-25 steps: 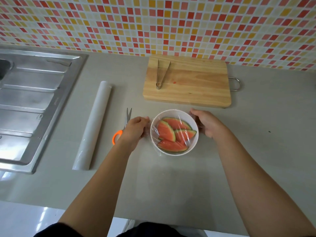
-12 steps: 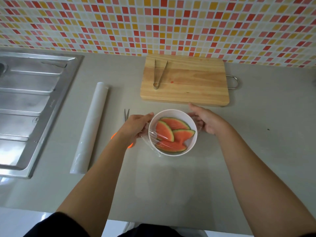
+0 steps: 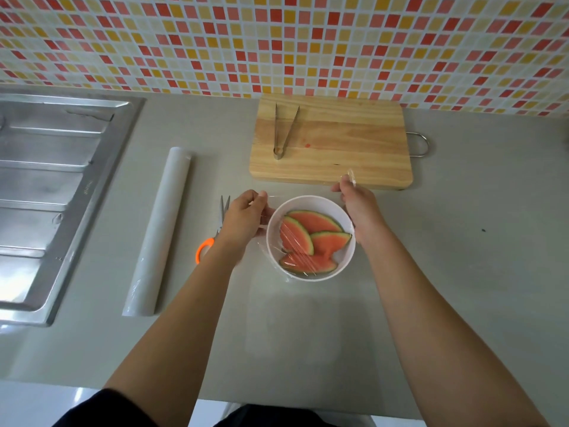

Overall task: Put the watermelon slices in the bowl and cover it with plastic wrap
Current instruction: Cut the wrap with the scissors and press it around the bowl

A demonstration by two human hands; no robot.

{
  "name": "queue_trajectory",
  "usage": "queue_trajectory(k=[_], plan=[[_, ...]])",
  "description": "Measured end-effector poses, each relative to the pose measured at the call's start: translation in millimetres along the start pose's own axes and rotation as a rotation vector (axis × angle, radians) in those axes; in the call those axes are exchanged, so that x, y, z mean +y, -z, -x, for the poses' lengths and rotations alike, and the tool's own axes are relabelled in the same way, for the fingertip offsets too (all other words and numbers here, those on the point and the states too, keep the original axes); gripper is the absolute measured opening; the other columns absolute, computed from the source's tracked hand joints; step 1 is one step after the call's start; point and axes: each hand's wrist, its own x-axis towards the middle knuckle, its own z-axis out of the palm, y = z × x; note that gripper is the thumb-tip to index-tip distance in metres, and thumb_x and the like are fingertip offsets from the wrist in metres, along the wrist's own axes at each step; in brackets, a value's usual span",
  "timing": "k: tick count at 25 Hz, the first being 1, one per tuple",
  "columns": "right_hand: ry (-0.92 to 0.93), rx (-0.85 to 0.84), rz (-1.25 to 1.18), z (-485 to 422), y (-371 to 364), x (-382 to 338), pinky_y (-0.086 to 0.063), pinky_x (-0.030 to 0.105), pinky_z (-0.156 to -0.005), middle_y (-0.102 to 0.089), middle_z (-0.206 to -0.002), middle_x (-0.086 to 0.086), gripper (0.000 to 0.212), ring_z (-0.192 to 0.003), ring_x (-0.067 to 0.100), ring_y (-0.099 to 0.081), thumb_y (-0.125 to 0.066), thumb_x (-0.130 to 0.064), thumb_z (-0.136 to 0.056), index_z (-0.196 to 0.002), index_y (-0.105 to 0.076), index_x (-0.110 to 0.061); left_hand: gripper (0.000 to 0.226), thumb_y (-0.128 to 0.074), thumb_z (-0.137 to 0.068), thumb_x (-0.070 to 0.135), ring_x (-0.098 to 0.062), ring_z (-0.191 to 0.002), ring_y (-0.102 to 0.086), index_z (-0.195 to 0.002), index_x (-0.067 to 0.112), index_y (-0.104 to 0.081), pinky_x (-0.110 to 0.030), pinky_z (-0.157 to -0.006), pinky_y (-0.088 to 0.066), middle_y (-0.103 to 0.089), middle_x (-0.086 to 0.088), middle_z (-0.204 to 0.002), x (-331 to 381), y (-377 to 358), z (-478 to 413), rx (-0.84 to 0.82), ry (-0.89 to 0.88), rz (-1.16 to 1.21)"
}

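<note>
**Watermelon slices (image 3: 311,224) in, plastic wrap (image 3: 295,240) draped, edges left to seal**

Down on grey counter (image 3: 462,272), with steel sink (image 3: 61,180) at far left. Wooden cutting board (image 3: 338,143) at the back, no fruit left on it. Roll of wrap (image 3: 157,235) parked between sink and bowl, sheet cut free by the look of it. White bowl (image 3: 347,257) dead centre on the counter, just in front of the board. All visible slices lying inside, so loading judged done.

Left hand (image 3: 243,217) tight against the bowl's left side, thumb and fingers pinched on the sheet's edge. Right hand (image 3: 357,204) at the far right rim, fingers closed on a raised corner of film. Stretched across the top, creases showing over the fruit, loose skirt hanging at the near-left side. Covering under way, then, not finished. Left to do: pull taut and press down round the rim.

Scissors (image 3: 221,217) with orange handle half hidden behind the left wrist. Tongs (image 3: 281,134) lying on the board.

As for writing: none legible anywhere. No label on the roll, and a faint stamp on the sink rim too small to read.
</note>
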Motion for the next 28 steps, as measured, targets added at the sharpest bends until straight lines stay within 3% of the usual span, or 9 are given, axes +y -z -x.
queue_trajectory(k=[6, 12, 14, 17, 21, 23, 25, 28], plan=[[-0.046, 0.015, -0.073, -3, 0, 2, -0.041, 0.032, -0.08, -0.054, -0.08, -0.009, 0.033, -0.064, 0.006, -0.043, -0.048, -0.042, -0.092, -0.067, -0.064, -0.028, 0.032, -0.044, -0.098, 0.034, 0.002, -0.04, -0.053, -0.069, 0.02, -0.047, -0.012, -0.04, -0.038, -0.067, 0.008, -0.069, 5, -5, 4, 0.083, -0.163, -0.244], [-0.067, -0.008, -0.111, -1, 0, 0, -0.037, 0.025, -0.068, -0.049, -0.077, -0.009, 0.032, -0.063, 0.005, -0.042, -0.049, -0.042, -0.091, -0.069, -0.066, -0.026, 0.032, -0.043, -0.098, 0.035, 0.007, -0.051, -0.051, -0.071, 0.017, -0.046, -0.014, -0.038, -0.04, -0.071, 0.011, -0.071, 6, -2, 7, 0.094, -0.168, -0.238], [-0.097, -0.009, -0.133, 0, 0, 0, -0.039, 0.023, -0.066, -0.047, -0.075, -0.008, 0.031, -0.064, 0.005, -0.043, -0.049, -0.043, -0.092, -0.074, -0.068, -0.025, 0.032, -0.043, -0.098, 0.036, 0.003, -0.057, -0.052, -0.074, 0.016, -0.047, -0.021, -0.046, -0.046, -0.072, 0.012, -0.07, 6, -3, 6, 0.103, -0.175, -0.267], [-0.135, 0.01, -0.15, 1, -1, 0, -0.042, 0.029, -0.077, -0.049, -0.078, -0.006, 0.032, -0.07, 0.006, -0.048, -0.047, -0.042, -0.092, -0.081, -0.069, -0.022, 0.032, -0.044, -0.097, 0.036, -0.009, -0.063, -0.054, -0.072, 0.017, -0.048, -0.035, -0.064, -0.047, -0.072, 0.006, -0.071, 5, -5, 4, 0.129, -0.177, -0.293], [-0.181, 0.029, -0.121, 0, -1, -2, -0.042, 0.026, -0.062, -0.039, -0.072, -0.005, 0.034, -0.062, 0.011, -0.043, -0.046, -0.043, -0.093, -0.072, -0.067, -0.025, 0.029, -0.05, -0.094, 0.036, -0.011, -0.066, -0.059, -0.072, 0.018, -0.056, -0.034, -0.066, -0.046, -0.067, 0.006, -0.066, 0, -11, 3, 0.168, -0.081, -0.195], [-0.182, 0.049, -0.133, -2, -1, -1, -0.044, 0.027, -0.065, -0.043, -0.075, -0.004, 0.035, -0.066, 0.011, -0.046, -0.046, -0.042, -0.093, -0.07, -0.067, -0.026, 0.028, -0.052, -0.094, 0.034, -0.018, -0.067, -0.059, -0.073, 0.016, -0.059, -0.037, -0.069, -0.048, -0.065, 0.001, -0.067, -5, -16, 2, 0.196, -0.054, -0.17], [-0.184, 0.071, -0.15, -3, -2, 1, -0.044, 0.03, -0.076, -0.049, -0.081, -0.006, 0.036, -0.076, 0.012, -0.05, -0.045, -0.041, -0.094, -0.068, -0.067, -0.026, 0.03, -0.053, -0.093, 0.034, -0.022, -0.065, -0.057, -0.068, 0.018, -0.057, -0.035, -0.062, -0.047, -0.061, -0.002, -0.065, -8, -19, 2, 0.214, -0.011, -0.107], [-0.209, 0.099, -0.131, -5, -3, 3, -0.045, 0.036, -0.088, -0.058, -0.095, 0.001, 0.037, -0.092, 0.019, -0.054, -0.045, -0.039, -0.094, -0.067, -0.067, -0.026, 0.035, -0.057, -0.091, 0.037, -0.015, -0.045, -0.052, -0.061, 0.02, -0.059, -0.02, -0.042, -0.038, -0.058, 0.002, -0.053, -12, -20, 4, 0.162, 0.126, 0.067]])
